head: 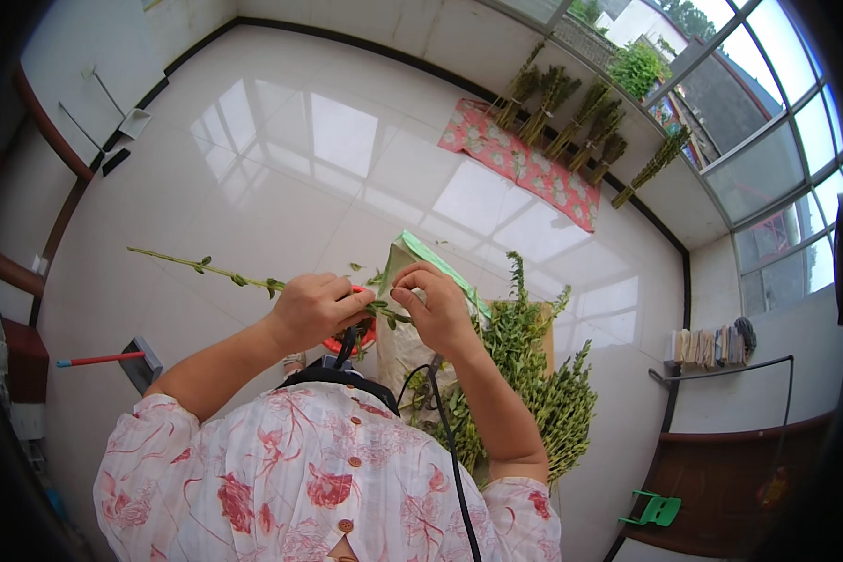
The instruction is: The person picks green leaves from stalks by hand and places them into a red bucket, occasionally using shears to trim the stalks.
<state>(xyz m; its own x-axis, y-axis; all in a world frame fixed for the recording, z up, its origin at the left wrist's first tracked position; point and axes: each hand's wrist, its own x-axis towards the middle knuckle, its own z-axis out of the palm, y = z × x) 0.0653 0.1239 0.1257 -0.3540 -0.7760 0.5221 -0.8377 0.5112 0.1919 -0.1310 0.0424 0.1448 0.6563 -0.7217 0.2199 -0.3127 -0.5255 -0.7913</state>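
My left hand (315, 309) grips a long green plant stem (183, 262). Its mostly bare end, with a few small leaves, reaches out to the left, while the leafier end shows between my hands. My right hand (432, 305) is just right of that leafy end, thumb and fingertips drawn close together; whether a leaf is between them is too small to tell. Below my hands, a red basin (367, 340) with plant bits inside is partly hidden by my left hand. Beside it lies a pale woven sack (395, 344) with a green edge. Leafy cut stems (541, 393) are heaped to the right.
Loose leaves (355, 267) lie on the tiled floor. A red-handled dustpan (140, 362) is at left. Tied plant bundles (551, 98) lean against the window wall, several by a red floral cloth (527, 165). A black cable (453, 449) hangs before my shirt. A green stool (653, 509) stands lower right.
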